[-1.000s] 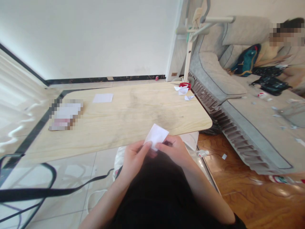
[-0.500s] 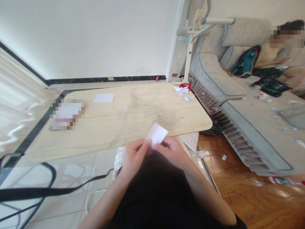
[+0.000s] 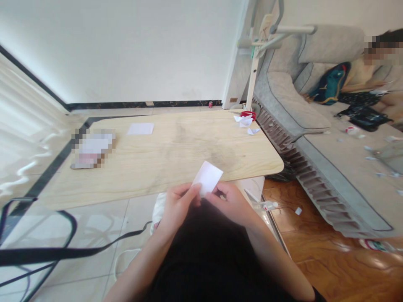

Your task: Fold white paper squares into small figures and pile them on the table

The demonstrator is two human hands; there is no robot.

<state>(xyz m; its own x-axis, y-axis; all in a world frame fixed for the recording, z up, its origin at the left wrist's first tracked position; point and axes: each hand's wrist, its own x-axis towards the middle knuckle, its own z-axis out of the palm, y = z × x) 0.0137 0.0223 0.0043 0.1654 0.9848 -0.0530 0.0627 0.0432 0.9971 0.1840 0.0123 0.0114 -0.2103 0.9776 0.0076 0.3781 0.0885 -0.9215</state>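
A small white sheet of paper [image 3: 208,176] is held up in front of me, tilted, just over the near edge of the wooden table [image 3: 163,159]. My left hand [image 3: 182,201] pinches its lower left side, thumb on top. At the lower right corner, the thumb and fingers of my right hand [image 3: 228,199] are closed on the same paper. The fingers behind the sheet are hidden. Folded white paper pieces [image 3: 244,121] lie at the table's far right corner, beside red-handled scissors [image 3: 248,114].
A stack of white paper [image 3: 140,128] lies at the back left, near a blurred-out flat object [image 3: 94,149]. To the right stands a grey sofa [image 3: 296,100] with a person, a teal backpack [image 3: 332,84] and a black bag [image 3: 363,116]. A black strap [image 3: 78,253] crosses the lower left.
The whole view has shifted slightly, so the table and sofa appear a little further right. Both hands keep hold of the paper in nearly the same pose.
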